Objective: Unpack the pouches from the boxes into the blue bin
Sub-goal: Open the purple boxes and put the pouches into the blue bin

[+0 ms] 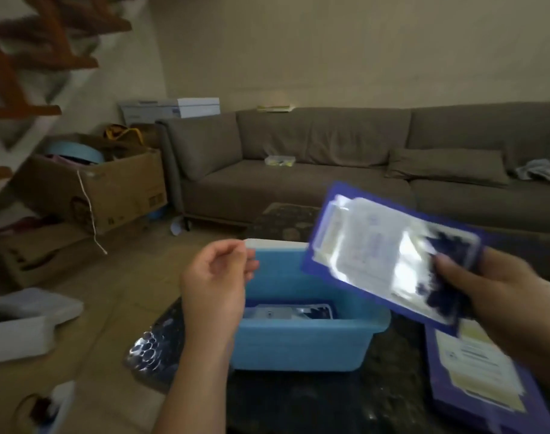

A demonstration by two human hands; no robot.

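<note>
Above the bin's (pixel 301 343) right rim, the right hand (pixel 499 286) holds a pouch (pixel 389 255), thumb on its face and fingers curled behind its lower right end. The pouch is a flat, glossy rectangle with a purple border, a pale, glare-washed middle and a dark blue blotchy patch near the thumb; motion blur hides any print. Its long axis runs from upper left to lower right, the free end pointing up and left over the bin, its face tilted toward the camera. A second pouch (pixel 292 310) lies flat on the bin's floor. The left hand (pixel 217 277) hangs over the bin's left rim, fingers loosely curled, holding nothing. A purple box (pixel 483 368) lies on the dark table (pixel 330 402) just right of the bin, under the right wrist.
</note>
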